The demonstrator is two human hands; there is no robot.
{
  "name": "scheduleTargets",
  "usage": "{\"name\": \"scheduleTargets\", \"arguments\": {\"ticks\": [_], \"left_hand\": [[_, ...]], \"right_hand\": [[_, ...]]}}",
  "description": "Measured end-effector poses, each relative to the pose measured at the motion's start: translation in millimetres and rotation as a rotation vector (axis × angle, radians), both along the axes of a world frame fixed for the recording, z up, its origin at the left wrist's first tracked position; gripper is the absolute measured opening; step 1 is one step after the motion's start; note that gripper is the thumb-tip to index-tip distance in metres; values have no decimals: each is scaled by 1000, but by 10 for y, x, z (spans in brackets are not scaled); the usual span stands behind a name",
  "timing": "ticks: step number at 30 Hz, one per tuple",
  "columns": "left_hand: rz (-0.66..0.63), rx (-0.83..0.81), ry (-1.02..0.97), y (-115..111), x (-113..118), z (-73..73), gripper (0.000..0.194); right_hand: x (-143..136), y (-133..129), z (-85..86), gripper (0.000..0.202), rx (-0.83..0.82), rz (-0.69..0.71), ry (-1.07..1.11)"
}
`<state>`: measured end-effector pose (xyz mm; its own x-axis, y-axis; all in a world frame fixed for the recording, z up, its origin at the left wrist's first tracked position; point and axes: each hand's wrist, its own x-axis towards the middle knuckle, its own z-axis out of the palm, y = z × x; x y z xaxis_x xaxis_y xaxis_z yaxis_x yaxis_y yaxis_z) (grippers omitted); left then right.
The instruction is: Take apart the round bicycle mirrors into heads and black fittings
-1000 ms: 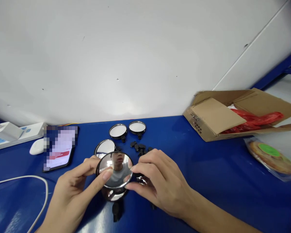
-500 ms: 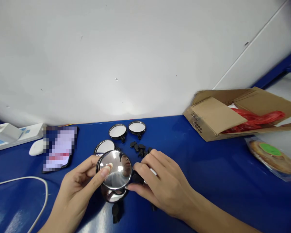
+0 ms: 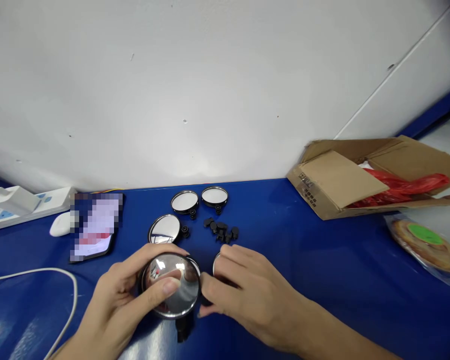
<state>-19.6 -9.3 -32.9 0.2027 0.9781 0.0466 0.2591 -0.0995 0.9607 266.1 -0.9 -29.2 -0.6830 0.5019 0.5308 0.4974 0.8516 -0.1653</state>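
My left hand [image 3: 129,295] grips a round convex mirror [image 3: 172,295] with a dark rim, its thumb across the glass. At the mirror's right edge, my right hand [image 3: 247,290] has its fingers curled around a small dark part, mostly hidden by the fingers. Beyond the hands, three round mirrors [image 3: 165,230] [image 3: 185,201] [image 3: 214,196] with black mounts lie on the blue table. Several small black pieces [image 3: 222,230] sit to their right. Another mirror shows partly behind my right hand, and a black mount [image 3: 182,330] pokes out below the held mirror.
On the left are a phone [image 3: 97,225], a white case [image 3: 61,224], a power strip [image 3: 54,200] and a white cable [image 3: 74,295]. An open cardboard box [image 3: 322,185] holding red plastic [image 3: 401,187] stands at the right, near a wrapped round item [image 3: 427,245].
The held mirror has moved down towards me and tilted. My hands have lowered with it, uncovering more of the left mirror and the black pieces. The view has shifted slightly.
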Motion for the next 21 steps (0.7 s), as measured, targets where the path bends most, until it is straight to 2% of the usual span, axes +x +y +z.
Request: {"name": "scheduleTargets", "arguments": {"ticks": [3, 5, 10, 12, 14, 17, 21], "left_hand": [[-51, -9, 113, -25, -53, 32, 32], [-110, -52, 120, -28, -79, 37, 34], [-243, -229, -24, 6, -81, 50, 30], [-309, -321, -110, 24, -65, 67, 29], [-316, -383, -182, 40, -46, 79, 31], [-217, -407, -263, 42, -1, 85, 37], [14, -405, -334, -4, 86, 78, 54]], "right_hand": [[44, 51, -16, 41, -84, 123, -46], [58, 68, -1, 45, -182, 191, -17], [101, 51, 134, 36, -537, 361, 32], [131, 42, 180, 31, -624, 402, 65], [149, 36, 208, 28, -681, 434, 101], [111, 9, 215, 34, -684, 339, 181], [-57, -81, 163, 48, -521, -27, 358]]}}
